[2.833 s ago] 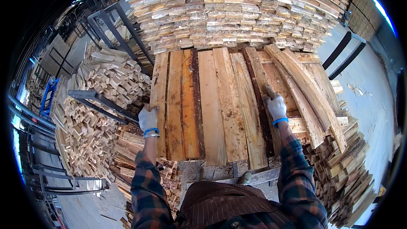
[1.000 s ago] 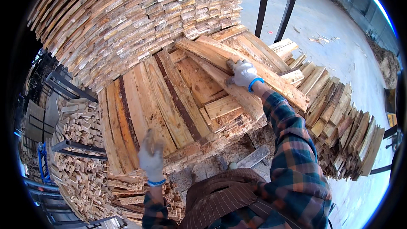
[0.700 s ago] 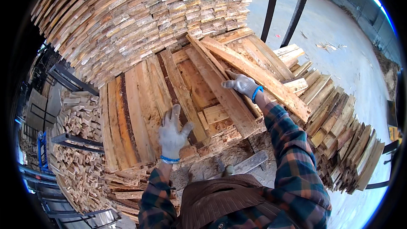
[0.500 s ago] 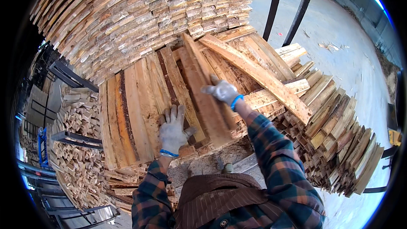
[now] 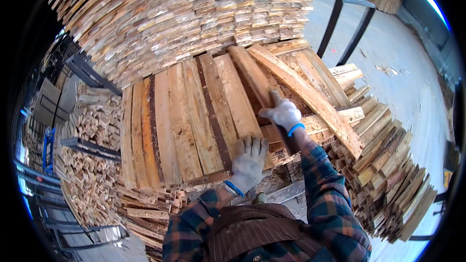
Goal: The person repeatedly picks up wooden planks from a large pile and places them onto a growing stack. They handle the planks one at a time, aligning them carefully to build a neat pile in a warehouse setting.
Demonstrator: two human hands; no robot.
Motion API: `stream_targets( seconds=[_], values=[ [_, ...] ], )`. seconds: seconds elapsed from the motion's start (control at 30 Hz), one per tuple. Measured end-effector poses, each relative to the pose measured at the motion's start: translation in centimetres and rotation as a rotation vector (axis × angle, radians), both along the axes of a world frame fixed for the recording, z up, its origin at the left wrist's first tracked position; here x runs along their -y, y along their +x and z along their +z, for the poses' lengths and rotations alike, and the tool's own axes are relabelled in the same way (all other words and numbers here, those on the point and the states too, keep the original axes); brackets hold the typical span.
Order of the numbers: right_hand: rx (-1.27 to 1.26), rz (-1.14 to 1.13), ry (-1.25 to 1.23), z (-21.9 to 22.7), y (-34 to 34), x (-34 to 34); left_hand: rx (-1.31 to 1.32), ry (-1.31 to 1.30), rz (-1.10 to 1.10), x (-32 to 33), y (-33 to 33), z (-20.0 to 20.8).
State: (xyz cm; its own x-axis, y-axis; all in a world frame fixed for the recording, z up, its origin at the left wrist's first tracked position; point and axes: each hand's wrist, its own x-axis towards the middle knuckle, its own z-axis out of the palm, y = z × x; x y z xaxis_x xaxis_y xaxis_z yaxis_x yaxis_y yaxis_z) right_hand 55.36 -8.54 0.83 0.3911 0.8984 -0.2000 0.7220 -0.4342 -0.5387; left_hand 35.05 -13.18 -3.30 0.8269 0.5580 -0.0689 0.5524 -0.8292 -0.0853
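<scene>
My left hand, in a pale work glove, lies flat with fingers stretched out on the near end of a wooden board. That board lies at the right end of a row of boards set side by side. My right hand, also gloved, grips another plank around its middle, thumb at its left side. This plank is tilted on edge, and its near end is partly hidden under my hand. Just right of it, a long board lies slantwise over other boards.
A tall stack of boards rises behind the row. Piled planks spread at the right, and cut timber ends fill the left. A dark metal post frame stands at the far right, with dark rack arms at the left.
My left hand has moved right, onto a board now lying in the row. My right hand has moved right and is now on another, tilted plank. The view has also shifted.
</scene>
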Motion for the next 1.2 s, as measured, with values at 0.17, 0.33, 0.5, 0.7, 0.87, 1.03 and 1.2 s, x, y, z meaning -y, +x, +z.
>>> stream_targets(
  seconds=[0.17,0.33,0.5,0.7,0.87,1.03,1.2],
  values=[
    [-0.299,-0.013,0.067,-0.3,-0.5,-0.8,-0.041,-0.067,0.096,-3.3,0.0,0.1],
    [-0.515,-0.010,0.092,-2.5,-3.4,-2.8,0.002,-0.169,0.040,-3.6,-1.1,1.3],
    [-0.546,0.070,0.341,-5.1,-0.9,-1.7,0.722,0.048,0.202,-3.5,-13.2,2.1],
    [-0.466,0.518,0.301,2.0,-8.6,-7.7,0.319,0.566,1.187,-12.0,-35.3,-1.9],
    [0.380,0.820,0.160,6.9,-19.6,-19.3,0.301,0.054,1.447,-15.7,-36.4,0.0],
    [0.431,0.776,0.070,-0.6,-21.8,-27.9,0.360,0.082,1.386,-15.8,-36.8,0.0],
    [0.420,0.768,0.232,-0.8,-22.4,-31.9,0.443,0.062,1.367,-15.5,-37.4,0.9]
  ],
)
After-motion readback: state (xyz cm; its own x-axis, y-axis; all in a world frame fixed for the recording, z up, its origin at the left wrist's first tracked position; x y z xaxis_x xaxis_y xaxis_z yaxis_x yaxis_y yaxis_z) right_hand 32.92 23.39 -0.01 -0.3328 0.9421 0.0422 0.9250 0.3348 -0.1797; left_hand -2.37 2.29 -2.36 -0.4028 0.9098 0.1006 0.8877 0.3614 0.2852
